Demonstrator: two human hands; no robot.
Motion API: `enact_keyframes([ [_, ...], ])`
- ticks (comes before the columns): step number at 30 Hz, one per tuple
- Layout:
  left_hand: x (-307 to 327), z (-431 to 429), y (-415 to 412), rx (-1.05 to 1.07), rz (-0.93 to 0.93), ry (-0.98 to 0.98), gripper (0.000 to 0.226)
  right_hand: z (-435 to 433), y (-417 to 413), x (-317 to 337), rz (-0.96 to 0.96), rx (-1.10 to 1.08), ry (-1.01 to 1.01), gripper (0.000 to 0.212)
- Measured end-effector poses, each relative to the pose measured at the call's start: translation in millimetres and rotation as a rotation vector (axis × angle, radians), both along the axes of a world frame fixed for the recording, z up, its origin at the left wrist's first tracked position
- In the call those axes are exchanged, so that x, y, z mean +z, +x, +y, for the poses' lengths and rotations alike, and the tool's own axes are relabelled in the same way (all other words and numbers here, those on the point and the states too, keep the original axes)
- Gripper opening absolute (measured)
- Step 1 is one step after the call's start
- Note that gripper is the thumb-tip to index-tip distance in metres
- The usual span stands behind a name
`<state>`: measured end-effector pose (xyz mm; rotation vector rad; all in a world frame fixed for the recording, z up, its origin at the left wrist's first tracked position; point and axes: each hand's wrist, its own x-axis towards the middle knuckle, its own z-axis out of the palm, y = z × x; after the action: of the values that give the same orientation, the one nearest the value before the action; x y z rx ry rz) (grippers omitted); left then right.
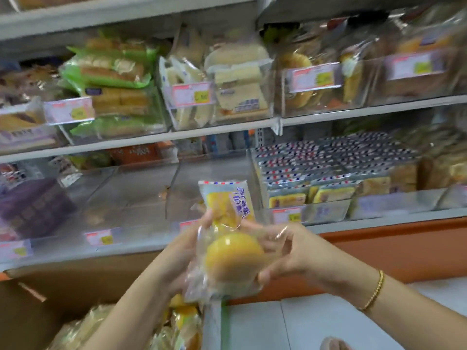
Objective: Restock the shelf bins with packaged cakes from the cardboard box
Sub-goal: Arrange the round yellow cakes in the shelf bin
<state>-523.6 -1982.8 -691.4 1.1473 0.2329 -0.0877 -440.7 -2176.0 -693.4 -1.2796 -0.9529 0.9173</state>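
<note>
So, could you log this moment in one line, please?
left hand, right hand: grip packaged cakes | cardboard box: more packs | clear shelf bin: ahead

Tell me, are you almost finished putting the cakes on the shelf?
Not yet. Looks done: the striped-packet bin on the right is packed full. In hand: the left hand and right hand both hold packaged cakes. To do: the clear middle bin looks nearly empty, and the cardboard box still has packets inside.
</note>
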Motion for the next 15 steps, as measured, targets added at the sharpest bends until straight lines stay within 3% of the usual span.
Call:
enact_keyframes([
  [1,0.9,-6.5,6.7,0.01,0.021,0.018,0.057,-5.8,2.1,1.2,-0.067,-0.006,-0.017,0.057],
  [4,2.6,-15.7,31.1,0.052,-0.005,0.32,0.055,-25.9,14.6,6.8,-0.242,0.01,-0.01,0.058],
  [5,7.1,-20.5,39.0,0.069,-0.006,0.345,0.044,-33.5,22.2,7.8,-0.259,-0.003,0.006,0.06],
  [8,22.6,-30.1,60.3,0.027,0.021,0.398,0.03,-58.8,51.9,6.6,-0.257,-0.136,0.078,0.066],
  [11,38.5,-37.2,74.6,-0.063,0.02,0.579,0.018,-91.5,86.4,8.0,-0.163,-0.277,0.145,0.07],
  [15,60.4,-58.7,102.2,-0.345,0.004,0.857,0.025,-130.2,116.1,4.9,-0.139,-0.148,0.025,0.091],
])
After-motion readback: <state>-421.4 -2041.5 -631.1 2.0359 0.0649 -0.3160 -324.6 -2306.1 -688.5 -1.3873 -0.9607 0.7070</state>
